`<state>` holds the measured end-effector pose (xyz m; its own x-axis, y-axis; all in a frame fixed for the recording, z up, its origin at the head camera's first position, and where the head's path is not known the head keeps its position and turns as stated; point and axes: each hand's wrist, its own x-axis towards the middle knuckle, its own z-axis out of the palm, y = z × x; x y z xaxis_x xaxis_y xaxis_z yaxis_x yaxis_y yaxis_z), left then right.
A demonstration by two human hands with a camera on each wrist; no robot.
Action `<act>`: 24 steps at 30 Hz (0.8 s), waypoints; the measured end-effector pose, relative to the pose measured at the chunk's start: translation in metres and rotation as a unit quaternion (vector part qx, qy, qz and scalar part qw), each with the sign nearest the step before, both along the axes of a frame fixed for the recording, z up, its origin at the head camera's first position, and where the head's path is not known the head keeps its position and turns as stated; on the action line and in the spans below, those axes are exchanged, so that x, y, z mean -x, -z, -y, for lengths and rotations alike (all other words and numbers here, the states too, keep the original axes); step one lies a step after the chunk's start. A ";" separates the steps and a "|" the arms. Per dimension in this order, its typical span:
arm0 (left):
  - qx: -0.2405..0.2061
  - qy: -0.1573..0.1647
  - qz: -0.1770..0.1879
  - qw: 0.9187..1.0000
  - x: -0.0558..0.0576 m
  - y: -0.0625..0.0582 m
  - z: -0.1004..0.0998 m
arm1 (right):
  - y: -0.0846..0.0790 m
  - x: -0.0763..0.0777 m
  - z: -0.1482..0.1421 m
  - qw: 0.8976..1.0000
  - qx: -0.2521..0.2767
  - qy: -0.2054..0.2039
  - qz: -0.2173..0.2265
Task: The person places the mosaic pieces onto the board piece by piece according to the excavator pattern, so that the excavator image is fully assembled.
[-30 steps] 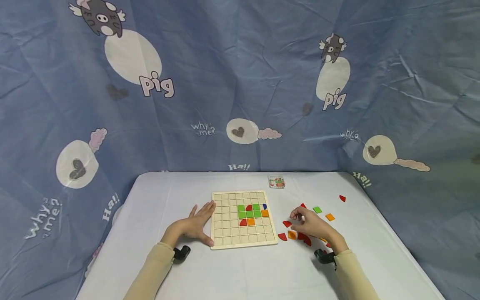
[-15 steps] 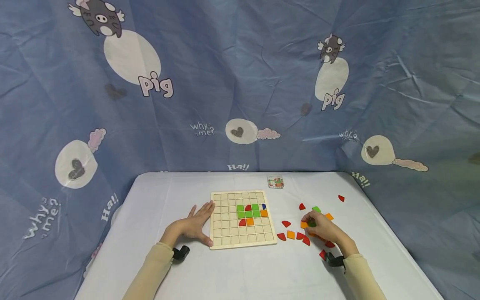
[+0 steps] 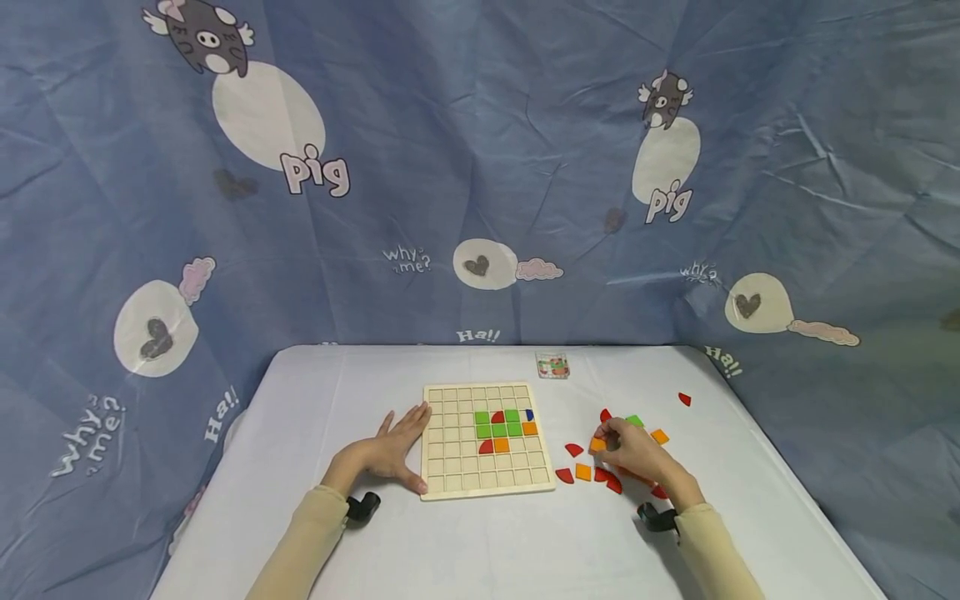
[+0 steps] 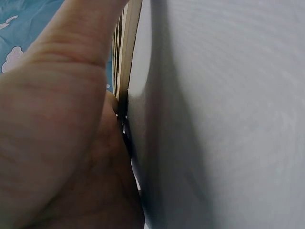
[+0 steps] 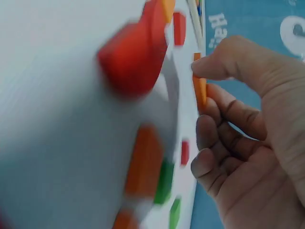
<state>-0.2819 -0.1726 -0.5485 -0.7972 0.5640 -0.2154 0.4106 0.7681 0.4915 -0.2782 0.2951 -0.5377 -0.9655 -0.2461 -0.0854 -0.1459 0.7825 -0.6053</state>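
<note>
My left hand (image 3: 386, 454) lies with its fingers spread along the left edge of a pale wooden grid board (image 3: 453, 460). In the left wrist view the thumb side of that hand (image 4: 52, 124) fills the left, beside the board's rim (image 4: 127, 52). Green, red, orange and blue tiles sit in the right half of the grid. To the right of the board, my right hand (image 3: 639, 454) pinches an orange square tile (image 5: 199, 88) between thumb and index finger. The other fingers of the right hand are curled in the right wrist view.
Red quarter-round tiles (image 3: 573, 450) and another orange square tile (image 3: 583, 472) lie between the board and my right hand. Beyond the hand are a green tile (image 3: 634, 422) and an orange one (image 3: 659, 437). A small picture card (image 3: 552, 365) lies behind the board.
My right hand went right into the loose tiles and took hold of an orange square tile. Since then it has shifted slightly left with it. The left hand has stayed at the board.
</note>
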 end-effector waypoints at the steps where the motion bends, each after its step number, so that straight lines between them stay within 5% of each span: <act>1: -0.001 0.000 0.001 1.000 0.000 0.000 0.000 | -0.002 0.001 0.005 1.000 0.006 -0.007 -0.003; 13: 0.002 -0.002 -0.001 1.000 0.000 0.001 0.001 | -0.013 0.015 0.076 0.991 0.017 -0.124 -0.055; 18: 0.005 -0.004 0.000 1.000 -0.001 0.000 0.002 | -0.012 0.020 0.102 0.980 0.016 -0.189 -0.066; 24: 0.007 -0.001 0.006 1.000 -0.001 -0.001 0.001 | -0.004 0.024 0.117 0.974 0.001 -0.220 -0.060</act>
